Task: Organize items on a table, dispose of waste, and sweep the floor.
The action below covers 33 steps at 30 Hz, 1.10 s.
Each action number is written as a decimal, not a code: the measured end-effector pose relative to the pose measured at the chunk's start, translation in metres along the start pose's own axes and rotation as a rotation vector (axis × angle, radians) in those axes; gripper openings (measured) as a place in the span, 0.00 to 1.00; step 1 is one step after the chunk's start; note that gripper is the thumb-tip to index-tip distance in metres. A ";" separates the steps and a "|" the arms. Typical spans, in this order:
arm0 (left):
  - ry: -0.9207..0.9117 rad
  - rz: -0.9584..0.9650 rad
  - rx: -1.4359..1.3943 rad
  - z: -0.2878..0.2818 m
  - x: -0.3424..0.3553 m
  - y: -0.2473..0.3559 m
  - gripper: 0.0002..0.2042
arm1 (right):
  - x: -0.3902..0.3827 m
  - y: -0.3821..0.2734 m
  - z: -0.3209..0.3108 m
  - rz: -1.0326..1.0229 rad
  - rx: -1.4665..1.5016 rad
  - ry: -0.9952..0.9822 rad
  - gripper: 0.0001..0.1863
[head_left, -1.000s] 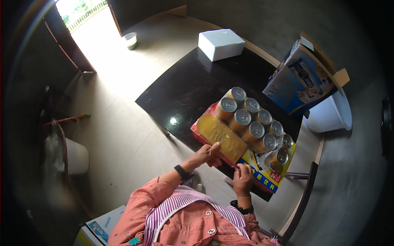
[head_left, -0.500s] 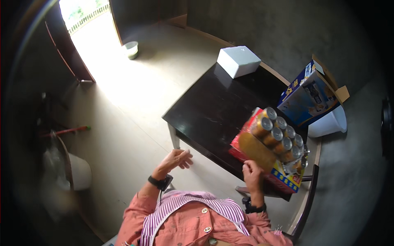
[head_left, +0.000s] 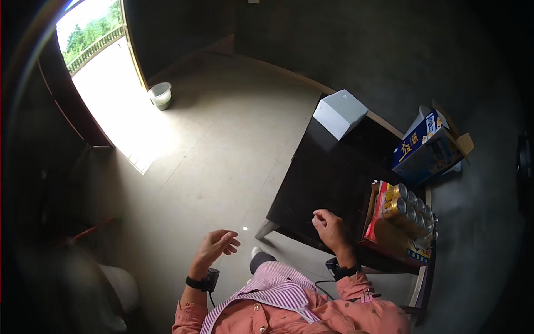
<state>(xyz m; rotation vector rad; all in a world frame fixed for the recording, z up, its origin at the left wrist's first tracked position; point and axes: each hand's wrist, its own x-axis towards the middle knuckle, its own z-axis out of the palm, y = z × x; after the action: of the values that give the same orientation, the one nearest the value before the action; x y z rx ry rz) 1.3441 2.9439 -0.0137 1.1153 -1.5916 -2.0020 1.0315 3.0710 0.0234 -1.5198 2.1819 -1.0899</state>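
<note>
My left hand (head_left: 216, 247) hangs over the floor, left of the table, its fingers loosely spread and nothing in them. Over the near part of the dark table (head_left: 311, 183) is my right hand (head_left: 332, 232), fingers slightly bent and apart, with no object visible in it. To its right, a red and yellow carton (head_left: 384, 236) lies at the table's near right corner. Several gold drink cans (head_left: 410, 214) with silver tops stand grouped in that carton. Both wrists wear black bands with small devices.
A white box (head_left: 340, 114) sits at the table's far end. Beyond the cans, an open blue carton (head_left: 425, 153) leans near the wall. By the bright doorway stands a pale bucket (head_left: 160, 96). A white container (head_left: 119, 286) is at lower left.
My view has swung, so the table and cans appear farther right. My right hand has come away from the carton's near side and now is left of it. My left hand stays free.
</note>
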 end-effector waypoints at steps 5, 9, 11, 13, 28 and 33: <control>-0.067 0.048 0.043 -0.070 0.078 0.020 0.19 | 0.120 0.019 0.020 0.056 -0.016 0.131 0.15; 0.117 -0.071 0.188 -0.152 0.131 0.025 0.16 | 0.265 0.078 0.027 -0.190 -0.326 0.426 0.23; 0.242 -0.088 0.151 -0.191 0.128 0.034 0.16 | 0.337 0.083 0.019 -0.141 -0.514 0.456 0.29; 0.332 -0.114 0.105 -0.218 0.128 0.047 0.16 | 0.395 0.100 0.010 0.109 -0.693 0.436 0.33; -0.053 -0.082 0.154 -0.265 0.420 0.136 0.18 | 0.349 0.052 0.030 0.264 -0.716 0.505 0.10; -0.522 -0.003 0.204 -0.177 0.550 0.180 0.18 | 0.363 0.016 -0.027 0.495 -0.493 0.984 0.08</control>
<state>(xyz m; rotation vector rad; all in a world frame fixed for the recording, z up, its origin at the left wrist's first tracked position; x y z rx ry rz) 1.0959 2.3933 -0.0540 0.6825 -2.0815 -2.3003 0.8539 2.7627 0.1004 -0.4362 3.4179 -1.3295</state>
